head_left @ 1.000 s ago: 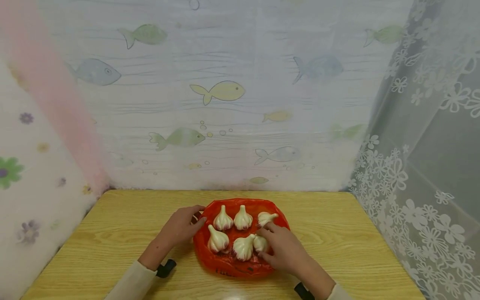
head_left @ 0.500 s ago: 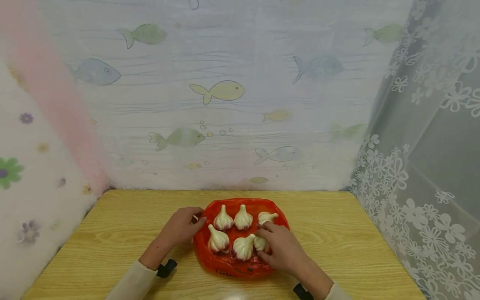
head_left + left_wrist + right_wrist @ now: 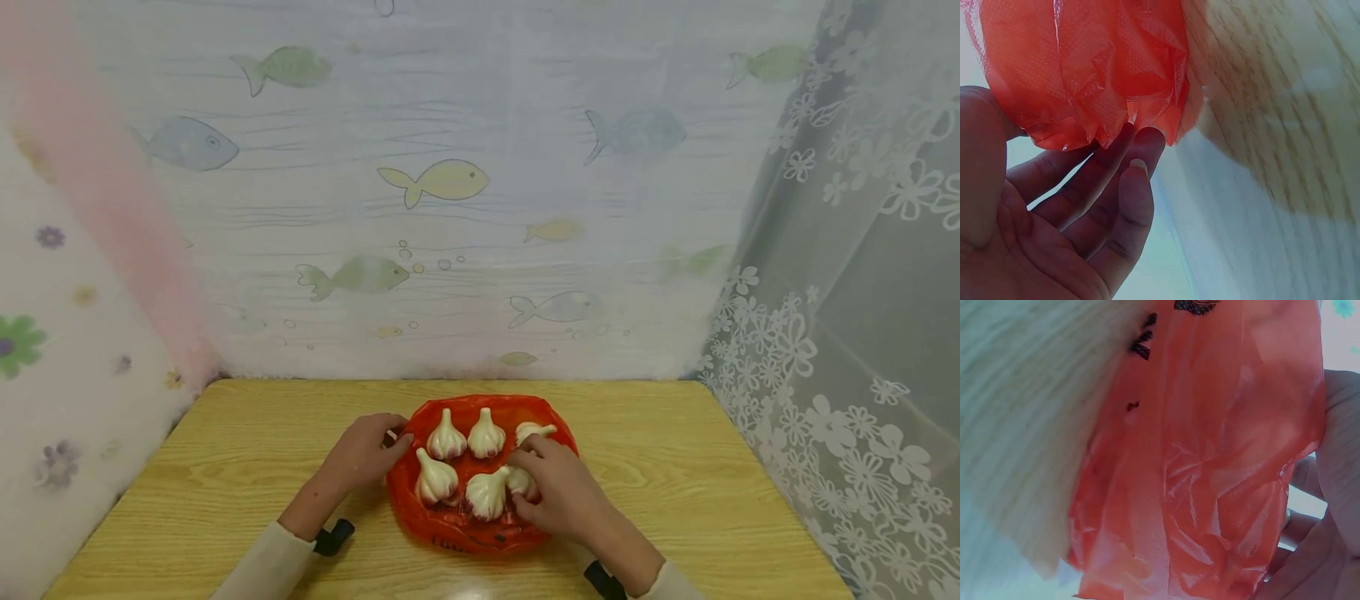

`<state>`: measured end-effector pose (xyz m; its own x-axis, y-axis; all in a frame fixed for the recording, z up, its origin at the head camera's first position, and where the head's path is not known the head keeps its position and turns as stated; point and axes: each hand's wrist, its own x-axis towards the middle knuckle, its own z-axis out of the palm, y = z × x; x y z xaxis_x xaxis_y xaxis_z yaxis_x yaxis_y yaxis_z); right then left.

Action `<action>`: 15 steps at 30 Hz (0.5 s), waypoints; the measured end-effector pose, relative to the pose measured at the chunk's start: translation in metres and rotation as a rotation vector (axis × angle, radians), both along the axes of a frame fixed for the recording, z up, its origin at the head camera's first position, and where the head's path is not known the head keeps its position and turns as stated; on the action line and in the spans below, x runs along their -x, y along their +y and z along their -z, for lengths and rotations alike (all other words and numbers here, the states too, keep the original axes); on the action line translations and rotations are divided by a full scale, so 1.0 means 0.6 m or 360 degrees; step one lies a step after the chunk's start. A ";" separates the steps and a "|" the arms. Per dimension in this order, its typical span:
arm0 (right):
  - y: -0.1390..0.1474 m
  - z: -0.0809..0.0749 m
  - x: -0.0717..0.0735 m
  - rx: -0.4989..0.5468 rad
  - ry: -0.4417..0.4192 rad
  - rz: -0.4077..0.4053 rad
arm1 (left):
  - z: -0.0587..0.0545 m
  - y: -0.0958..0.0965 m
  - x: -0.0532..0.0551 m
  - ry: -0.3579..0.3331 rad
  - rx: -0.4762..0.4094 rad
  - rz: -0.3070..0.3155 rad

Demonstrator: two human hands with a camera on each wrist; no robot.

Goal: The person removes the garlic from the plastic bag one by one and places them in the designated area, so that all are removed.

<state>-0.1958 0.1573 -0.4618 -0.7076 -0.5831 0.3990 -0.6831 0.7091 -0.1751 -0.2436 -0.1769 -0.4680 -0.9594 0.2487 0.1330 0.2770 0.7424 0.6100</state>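
Several white garlic bulbs with purplish bases lie inside a red plastic bag (image 3: 405, 504) with its mouth spread wide on the table. My left hand (image 3: 366, 450) holds the bag's left edge, thumb over the rim and fingers outside; in the left wrist view the fingertips touch the red plastic (image 3: 1097, 62). At the lower right, my right hand (image 3: 562, 492) grips a garlic bulb (image 3: 522, 482) between thumb and fingers, hiding part of it. Beside it lies another bulb (image 3: 487, 494). A bulb at the upper right (image 3: 534, 430) is partly covered by that hand's fingers.
The bag sits mid-table on a light wooden tabletop (image 3: 262, 467). A fish-patterned curtain (image 3: 480, 317) hangs behind the table, with a flowered sheet (image 3: 67, 350) on the left and sheer lace (image 3: 795, 433) on the right. Black camera mounts (image 3: 332, 537) hang at the wrists.
My right hand has shifted slightly away from me, and its fingers cover a bit more of the upper right bulb. My left hand stays at the bag's edge.
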 end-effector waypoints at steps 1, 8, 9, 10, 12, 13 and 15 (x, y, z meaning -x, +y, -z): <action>0.000 -0.002 0.001 0.0006 -0.0007 0.0002 | 0.000 0.000 0.000 -0.0001 0.0002 -0.0003; 0.003 -0.019 0.006 0.0135 -0.0088 0.0022 | -0.001 0.000 -0.001 0.0031 0.0020 0.0031; 0.004 -0.021 0.006 0.0154 -0.0086 0.0019 | -0.001 0.000 -0.001 0.0033 0.0020 0.0030; 0.005 -0.022 0.007 0.0174 -0.0082 0.0013 | -0.001 0.000 -0.001 0.0033 0.0024 0.0028; 0.006 -0.025 0.008 0.0210 -0.0061 0.0006 | -0.001 0.000 -0.001 0.0033 0.0029 0.0022; 0.007 -0.027 0.009 0.0223 -0.0046 0.0000 | -0.001 0.000 -0.001 0.0034 0.0031 0.0018; 0.009 -0.029 0.010 0.0246 -0.0030 0.0002 | -0.001 0.000 -0.001 0.0032 0.0029 0.0011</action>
<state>-0.2018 0.1624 -0.4443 -0.7165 -0.5151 0.4703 -0.6778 0.6734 -0.2950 -0.2430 -0.1767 -0.4673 -0.9548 0.2580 0.1476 0.2943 0.7514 0.5906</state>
